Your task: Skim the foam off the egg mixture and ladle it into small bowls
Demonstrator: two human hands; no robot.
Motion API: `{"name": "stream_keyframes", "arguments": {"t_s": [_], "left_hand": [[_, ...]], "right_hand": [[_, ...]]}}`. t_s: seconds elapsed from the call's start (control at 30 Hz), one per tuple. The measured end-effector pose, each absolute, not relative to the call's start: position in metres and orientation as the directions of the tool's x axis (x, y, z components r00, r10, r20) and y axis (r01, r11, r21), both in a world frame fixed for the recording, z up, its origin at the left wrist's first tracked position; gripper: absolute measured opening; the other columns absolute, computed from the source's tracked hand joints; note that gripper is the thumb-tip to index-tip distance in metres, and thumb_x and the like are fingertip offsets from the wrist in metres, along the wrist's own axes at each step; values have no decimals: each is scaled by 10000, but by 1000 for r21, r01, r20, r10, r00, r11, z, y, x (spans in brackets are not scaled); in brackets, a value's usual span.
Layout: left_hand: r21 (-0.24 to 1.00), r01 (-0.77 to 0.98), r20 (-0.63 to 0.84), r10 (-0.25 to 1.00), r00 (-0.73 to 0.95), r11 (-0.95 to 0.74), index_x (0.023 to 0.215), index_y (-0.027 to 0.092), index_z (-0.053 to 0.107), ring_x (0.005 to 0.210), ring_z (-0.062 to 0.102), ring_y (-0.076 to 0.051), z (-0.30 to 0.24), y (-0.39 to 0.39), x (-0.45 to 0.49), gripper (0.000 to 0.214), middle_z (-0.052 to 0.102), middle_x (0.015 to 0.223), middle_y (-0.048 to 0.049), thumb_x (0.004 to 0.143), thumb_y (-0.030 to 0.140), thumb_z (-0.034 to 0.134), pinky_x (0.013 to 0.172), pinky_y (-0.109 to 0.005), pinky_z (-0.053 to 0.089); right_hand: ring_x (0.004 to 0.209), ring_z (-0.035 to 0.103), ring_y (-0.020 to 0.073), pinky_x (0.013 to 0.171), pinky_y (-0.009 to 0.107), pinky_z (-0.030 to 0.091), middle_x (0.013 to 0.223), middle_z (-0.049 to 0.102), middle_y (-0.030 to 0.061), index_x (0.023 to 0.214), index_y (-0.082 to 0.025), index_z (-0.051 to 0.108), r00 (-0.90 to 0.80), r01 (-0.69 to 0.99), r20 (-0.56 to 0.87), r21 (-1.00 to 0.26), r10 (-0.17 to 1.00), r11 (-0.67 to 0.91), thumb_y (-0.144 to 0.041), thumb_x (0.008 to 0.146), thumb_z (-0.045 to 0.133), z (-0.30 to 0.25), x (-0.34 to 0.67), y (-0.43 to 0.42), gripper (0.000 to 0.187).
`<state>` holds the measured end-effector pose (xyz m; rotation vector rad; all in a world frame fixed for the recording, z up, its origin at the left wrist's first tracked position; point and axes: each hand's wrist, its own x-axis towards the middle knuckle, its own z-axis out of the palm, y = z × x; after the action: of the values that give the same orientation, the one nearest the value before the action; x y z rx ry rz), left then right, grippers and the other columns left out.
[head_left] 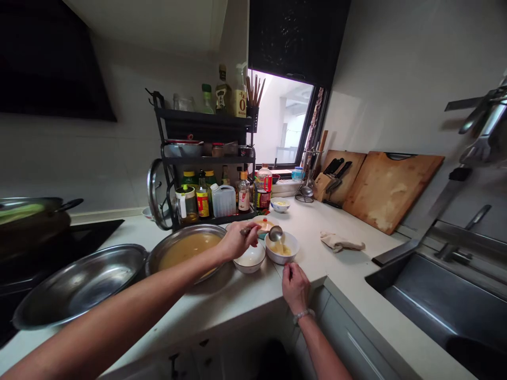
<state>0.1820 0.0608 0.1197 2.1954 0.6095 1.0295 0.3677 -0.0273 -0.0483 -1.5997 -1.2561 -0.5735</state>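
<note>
My left hand [241,238] reaches across the counter, its fingers wrapped round the handle of a metal ladle [274,232]. The ladle is tilted over a white bowl [282,258], and pale liquid runs from it onto yellowish contents. Just in front of that bowl my right hand [295,285] is closed, with nothing visible in it; I cannot tell whether it touches the bowl. Left of the bowl stands another white bowl [250,262], partly under my left hand. A wide metal basin [158,248] of yellowish-brown liquid sits behind my left forearm.
A second metal basin [79,285] stands at the left beside the stove. At the back is a black rack [206,160] with bottles and jars. A small bowl [280,205], a cloth [341,242], cutting boards [390,184], a knife block [325,184] and a sink [431,301] lie rightward.
</note>
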Motion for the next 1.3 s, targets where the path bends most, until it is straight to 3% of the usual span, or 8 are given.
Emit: {"name": "stream_keyframes", "arguments": {"t_s": [0.1, 0.23, 0.33, 0.53, 0.67, 0.77, 1.03, 1.3], "left_hand": [[661, 105, 567, 587, 578, -743, 881, 140, 683, 532, 649, -131, 123, 57, 169, 248, 687, 619, -31, 849, 320, 516, 568, -231, 507], [883, -41, 447, 812, 376, -467, 909, 91, 660, 555, 674, -172, 137, 59, 137, 339, 693, 627, -65, 840, 385, 504, 566, -289, 553], [935, -96, 353, 910, 216, -340, 860, 87, 645, 538, 663, -164, 145, 63, 98, 287, 696, 626, -64, 788, 352, 560, 606, -312, 574], [942, 148, 293, 954, 67, -300, 797, 147, 661, 545, 678, -201, 136, 57, 20, 241, 703, 596, -53, 763, 365, 567, 579, -297, 576], [872, 370, 301, 947, 111, -321, 777, 164, 671, 529, 678, -210, 123, 48, -7, 257, 704, 572, -46, 765, 391, 552, 532, -275, 549], [853, 411, 283, 947, 154, -322, 761, 172, 673, 506, 669, -203, 114, 45, -14, 243, 696, 553, -36, 772, 381, 549, 509, -263, 531], [999, 20, 38, 995, -97, -36, 734, 119, 671, 515, 651, -136, 102, 67, -26, 184, 702, 600, -56, 810, 145, 505, 555, -203, 546], [987, -159, -1, 991, -137, -21, 711, 81, 664, 521, 652, -113, 100, 81, -37, 137, 701, 660, -83, 783, 81, 547, 552, -172, 565]], "right_hand": [[582, 563, 178, 576, 269, 367, 636, 619, 43, 770, -189, 569, 348, 914, 823, -405, 448, 35, -329, 970, 355, -48, 368, -27, 325], [577, 570, 182, 570, 271, 369, 634, 626, 49, 765, -185, 576, 354, 914, 824, -405, 442, 23, -322, 963, 364, -48, 369, -26, 321], [575, 567, 183, 567, 273, 366, 635, 630, 54, 769, -183, 583, 363, 911, 818, -413, 446, 17, -331, 960, 360, -48, 370, -26, 329], [597, 576, 191, 577, 274, 364, 642, 639, 66, 773, -178, 594, 368, 906, 801, -423, 473, 10, -375, 963, 353, -47, 370, -27, 364], [594, 574, 193, 570, 275, 354, 636, 638, 72, 764, -175, 598, 394, 897, 789, -442, 472, -10, -412, 966, 328, -46, 370, -26, 412], [582, 568, 192, 565, 274, 349, 620, 630, 72, 758, -171, 602, 388, 900, 793, -435, 469, -9, -428, 964, 322, -46, 370, -26, 432], [594, 580, 197, 570, 274, 367, 637, 639, 81, 759, -172, 610, 423, 875, 754, -483, 503, -11, -418, 942, 344, -45, 370, -27, 406], [662, 619, 226, 622, 316, 441, 798, 671, 118, 948, -147, 579, 597, 754, 653, -655, 466, -48, -438, 861, 421, -43, 370, -25, 341]]}}
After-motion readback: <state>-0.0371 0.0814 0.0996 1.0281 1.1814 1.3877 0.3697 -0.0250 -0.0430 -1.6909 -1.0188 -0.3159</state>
